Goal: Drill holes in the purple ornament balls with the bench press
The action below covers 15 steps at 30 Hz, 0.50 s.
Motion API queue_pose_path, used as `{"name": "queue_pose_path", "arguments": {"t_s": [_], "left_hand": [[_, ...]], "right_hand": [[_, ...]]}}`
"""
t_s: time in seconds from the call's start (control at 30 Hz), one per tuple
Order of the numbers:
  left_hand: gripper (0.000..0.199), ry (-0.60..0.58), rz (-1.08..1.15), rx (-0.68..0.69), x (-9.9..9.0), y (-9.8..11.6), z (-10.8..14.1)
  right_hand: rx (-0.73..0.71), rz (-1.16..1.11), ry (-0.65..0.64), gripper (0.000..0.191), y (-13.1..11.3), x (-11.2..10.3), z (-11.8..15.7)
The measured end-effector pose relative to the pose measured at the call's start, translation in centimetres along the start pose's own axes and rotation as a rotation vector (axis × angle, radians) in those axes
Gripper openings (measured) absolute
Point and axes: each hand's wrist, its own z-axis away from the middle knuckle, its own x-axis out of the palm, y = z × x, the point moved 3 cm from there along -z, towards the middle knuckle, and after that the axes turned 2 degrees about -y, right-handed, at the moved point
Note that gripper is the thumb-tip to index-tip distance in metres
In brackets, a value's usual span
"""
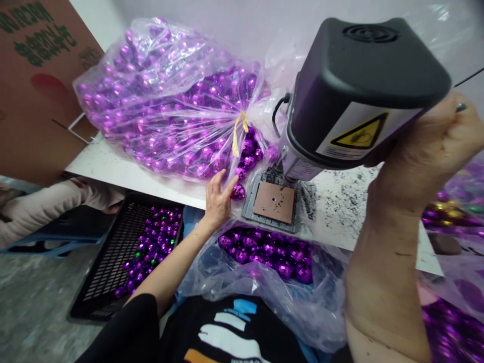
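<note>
Fingers spread, my left hand (218, 200) is at the table's front edge, its fingertips beside a faceted purple ball (238, 192) that they seem to touch. More loose purple balls (248, 147) lie just behind it. To their right stands a black machine (378, 65) with a yellow warning label, over a brown square plate (275, 202) with a small hole. My right hand (446, 131) is raised at the machine's right side, its fingers curled; what they hold is hidden behind the machine head and the hand.
A large clear bag of purple balls (162, 111), tied with yellow, covers the back left. An open bag of balls (264, 252) rests at my lap. Left below stands a black crate (98, 282); a person's leg (45, 206) is beside it. Dark shavings (340, 201) litter the table.
</note>
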Motion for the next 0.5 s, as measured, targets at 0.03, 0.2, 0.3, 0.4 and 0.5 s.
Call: {"name": "queue_pose_path", "arguments": {"t_s": [0.03, 0.2, 0.3, 0.4, 0.5], "left_hand": [[0.056, -0.059, -0.046, 0.078, -0.4, 0.2, -0.1], [0.050, -0.346, -0.068, 0.184, -1.3, 0.0, -1.4], [0.049, -0.394, -0.071, 0.132, -0.9, -0.7, -2.5], [0.048, -0.307, -0.049, 0.106, -1.3, -0.3, -3.2], [0.051, -0.119, 0.067, 0.103, -2.8, 2.0, -2.7]], "right_hand": [[0.005, -0.008, 0.000, 0.054, -0.1, 0.0, 0.0], [0.000, -0.045, 0.014, 0.049, -0.5, 0.2, -0.1], [-0.011, -0.068, 0.018, 0.050, -0.5, 0.3, -0.2], [-0.003, -0.069, 0.012, 0.052, -0.5, 0.2, -0.2], [0.029, -0.072, -0.007, 0.053, -0.8, 0.2, -0.1]]}}
